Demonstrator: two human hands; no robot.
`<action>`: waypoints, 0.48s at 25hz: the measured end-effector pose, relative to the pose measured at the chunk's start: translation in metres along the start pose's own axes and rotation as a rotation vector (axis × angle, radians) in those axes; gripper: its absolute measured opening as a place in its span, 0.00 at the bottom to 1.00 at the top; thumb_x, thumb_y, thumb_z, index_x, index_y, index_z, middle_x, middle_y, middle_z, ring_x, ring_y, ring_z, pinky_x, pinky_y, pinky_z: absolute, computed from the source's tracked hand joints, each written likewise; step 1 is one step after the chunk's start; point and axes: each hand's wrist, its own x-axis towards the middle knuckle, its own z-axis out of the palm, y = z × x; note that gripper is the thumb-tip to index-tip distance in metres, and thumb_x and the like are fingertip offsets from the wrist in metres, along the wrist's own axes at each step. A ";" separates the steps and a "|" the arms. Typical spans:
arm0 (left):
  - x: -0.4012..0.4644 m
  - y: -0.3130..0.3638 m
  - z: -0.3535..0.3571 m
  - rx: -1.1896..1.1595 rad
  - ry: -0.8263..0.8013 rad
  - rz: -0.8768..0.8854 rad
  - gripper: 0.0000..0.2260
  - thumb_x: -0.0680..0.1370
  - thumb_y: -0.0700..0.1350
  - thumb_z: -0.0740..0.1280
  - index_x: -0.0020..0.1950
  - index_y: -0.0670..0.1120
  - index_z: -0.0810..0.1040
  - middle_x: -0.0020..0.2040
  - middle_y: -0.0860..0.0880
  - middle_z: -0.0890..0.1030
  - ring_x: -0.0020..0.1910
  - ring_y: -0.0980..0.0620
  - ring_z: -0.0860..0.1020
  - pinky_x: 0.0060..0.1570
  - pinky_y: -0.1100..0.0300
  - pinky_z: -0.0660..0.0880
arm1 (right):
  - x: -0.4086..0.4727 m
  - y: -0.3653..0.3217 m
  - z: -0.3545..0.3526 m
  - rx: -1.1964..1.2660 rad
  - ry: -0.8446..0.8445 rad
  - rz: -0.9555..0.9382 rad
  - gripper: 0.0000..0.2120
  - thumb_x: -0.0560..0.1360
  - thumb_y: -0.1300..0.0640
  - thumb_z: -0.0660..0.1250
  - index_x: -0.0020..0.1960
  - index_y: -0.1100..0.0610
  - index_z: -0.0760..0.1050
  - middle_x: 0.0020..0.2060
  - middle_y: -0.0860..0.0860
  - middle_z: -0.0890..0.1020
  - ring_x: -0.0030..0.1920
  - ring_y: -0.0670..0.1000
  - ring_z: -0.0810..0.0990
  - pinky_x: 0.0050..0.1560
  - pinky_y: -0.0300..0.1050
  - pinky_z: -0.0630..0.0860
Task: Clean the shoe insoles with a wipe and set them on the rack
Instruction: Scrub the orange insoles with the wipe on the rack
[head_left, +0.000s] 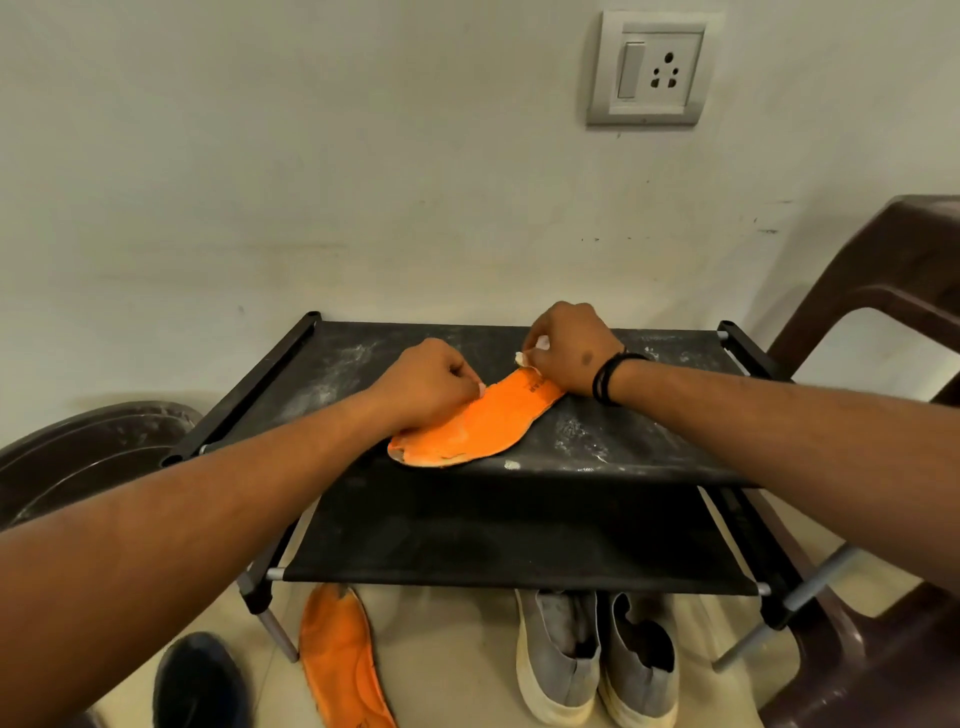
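Your right fingers (535, 349) are curled and pinch a small white wipe (521, 357) against the far end of the insole (480, 423). Your left fingers (462, 376) are curled too, pressing down on the insole's left edge near its middle; whether they grip it you cannot tell, as the left hand (423, 382) hides them. The insole lies flat on the top shelf of the rack (649, 415), its long axis running from near-left to far-right. It is orange, with dark print near the far end and a worn, pale, curling rim at the near end. The right hand (571, 353) covers the far tip. A second insole (340, 657) lies on the floor below, cut off by the frame's bottom, beside grey shoes (597, 660).
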 end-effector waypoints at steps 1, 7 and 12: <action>0.003 0.004 -0.009 -0.068 -0.049 -0.068 0.10 0.77 0.50 0.73 0.51 0.43 0.86 0.52 0.47 0.86 0.49 0.48 0.83 0.53 0.52 0.80 | 0.000 -0.004 -0.001 0.069 0.054 0.001 0.06 0.73 0.54 0.71 0.45 0.56 0.85 0.46 0.53 0.85 0.47 0.52 0.82 0.49 0.43 0.78; -0.010 0.017 -0.040 -0.479 -0.062 -0.385 0.18 0.78 0.49 0.73 0.62 0.41 0.76 0.49 0.43 0.82 0.44 0.46 0.82 0.41 0.53 0.80 | -0.009 -0.038 -0.025 0.399 0.347 -0.104 0.08 0.73 0.51 0.73 0.42 0.56 0.85 0.38 0.48 0.85 0.41 0.44 0.81 0.43 0.35 0.76; -0.054 0.032 -0.020 -1.053 -0.043 -0.471 0.12 0.83 0.42 0.65 0.60 0.35 0.76 0.41 0.37 0.82 0.26 0.50 0.82 0.26 0.63 0.80 | -0.012 -0.045 -0.053 0.554 0.398 -0.102 0.07 0.73 0.53 0.73 0.40 0.56 0.84 0.31 0.47 0.83 0.35 0.44 0.83 0.40 0.34 0.78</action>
